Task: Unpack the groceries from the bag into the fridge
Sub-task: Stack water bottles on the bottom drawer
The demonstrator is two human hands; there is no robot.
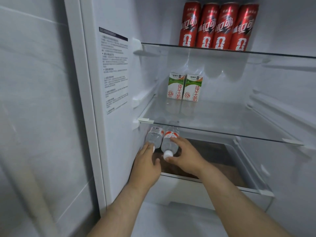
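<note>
Open fridge (116,151), looking in and down, with a wordy info sticker (114,69) on the left inner wall. There are two glass shelves, the upper shelf (282,54) and the middle shelf (222,117), and under those a bottom level (213,151) that looks brownish through the glass.

Both bare arms reach in low on the left. The left hand (147,165) is pretty flat, fingers mostly straight and together, thumb sticking out to the side. Its fingertips rest on the neck end of the left water bottle (153,137) and cover most of that cap. It looks more like touching than a real grip. The right hand (186,156) is curved around the right water bottle (170,142), with its fingers draped over the body near the red label and its thumb tucked in by the white cap (167,153), so it's actually holding that one.

On the upper shelf, four red cans (217,26) stand upright in a tight row toward the back. On the middle shelf, two milk cartons (184,87) stand upright and touching, also toward the back.

Both bottles are lying on their sides on the bottom level, right under the front edge of the middle shelf, side by side and touching. Their caps point out toward the camera, and the left one is snug against the left wall.
</note>
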